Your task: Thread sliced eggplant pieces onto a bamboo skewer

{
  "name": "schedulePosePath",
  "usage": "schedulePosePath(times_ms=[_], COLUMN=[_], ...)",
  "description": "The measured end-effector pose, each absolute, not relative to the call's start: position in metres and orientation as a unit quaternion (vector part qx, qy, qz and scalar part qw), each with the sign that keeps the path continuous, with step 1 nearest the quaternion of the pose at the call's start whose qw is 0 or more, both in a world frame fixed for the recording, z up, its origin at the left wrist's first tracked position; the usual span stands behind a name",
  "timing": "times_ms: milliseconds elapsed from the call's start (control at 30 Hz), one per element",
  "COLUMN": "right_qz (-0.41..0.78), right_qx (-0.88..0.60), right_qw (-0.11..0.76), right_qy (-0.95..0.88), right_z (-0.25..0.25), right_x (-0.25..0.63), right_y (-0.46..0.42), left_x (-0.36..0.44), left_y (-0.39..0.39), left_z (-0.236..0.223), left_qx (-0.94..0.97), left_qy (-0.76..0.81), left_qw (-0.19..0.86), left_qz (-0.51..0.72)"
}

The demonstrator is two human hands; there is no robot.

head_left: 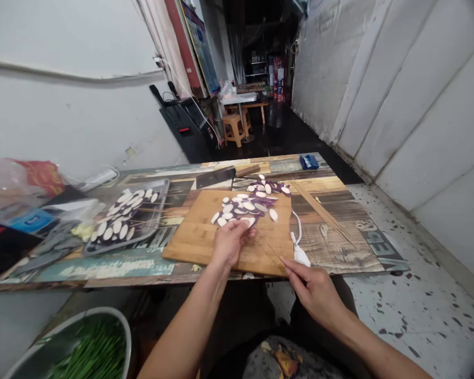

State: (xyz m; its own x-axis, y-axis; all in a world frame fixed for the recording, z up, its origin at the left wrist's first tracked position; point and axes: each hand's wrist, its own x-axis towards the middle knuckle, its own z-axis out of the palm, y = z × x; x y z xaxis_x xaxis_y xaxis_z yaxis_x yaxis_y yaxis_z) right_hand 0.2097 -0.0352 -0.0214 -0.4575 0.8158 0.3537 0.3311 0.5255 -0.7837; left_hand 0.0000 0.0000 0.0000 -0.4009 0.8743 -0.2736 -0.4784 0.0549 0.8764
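Slice [250,222] in left fingers [240,225], skewer [269,244] — right fingers [294,267]

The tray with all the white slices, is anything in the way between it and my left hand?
Nothing tall. Between your left hand and the tray lies the bare left part of the cutting board, and some thin sticks poke out low past the tray's right edge.

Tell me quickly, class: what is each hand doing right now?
Left hand: closed, pinching a pale slice.
Right hand: closed, gripping a thin stick by its near end.
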Motion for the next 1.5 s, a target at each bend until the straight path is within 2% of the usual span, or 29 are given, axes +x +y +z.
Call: schedulePosePath(times_ms=[967,1267,1367,1433,1500], right_qz=[0.368,0.326,0.318,0.324,0.351], right_qx=[-0.384,-0.42,-0.413,-0.418,-0.423], right_qw=[0.391,0.402,0.412,0.413,0.411], right_qy=[-0.751,-0.746,-0.747,-0.741,-0.728], right_z=[-0.019,-0.01,-0.011,-0.013,-0.016], right_x=[0.188,0.163,0.17,0.178,0.186], right_y=[-0.035,-0.001,0.002,-0.001,-0.005], left_x=[-0.001,0.027,0.021,0.006,-0.011], left_y=[-0.004,-0.024,-0.028,-0.023,-0.013], left_z=[-0.001,-0.004,-0.002,0.002,0.008], left_qx=[0.254,0.349,0.402,0.479,0.563], left_qy=[0.517,0.529,0.58,0.643,0.689], left_qw=[0.509,0.506,0.417,0.265,0.108], left_qz=[0.64,0.585,0.573,0.536,0.442])
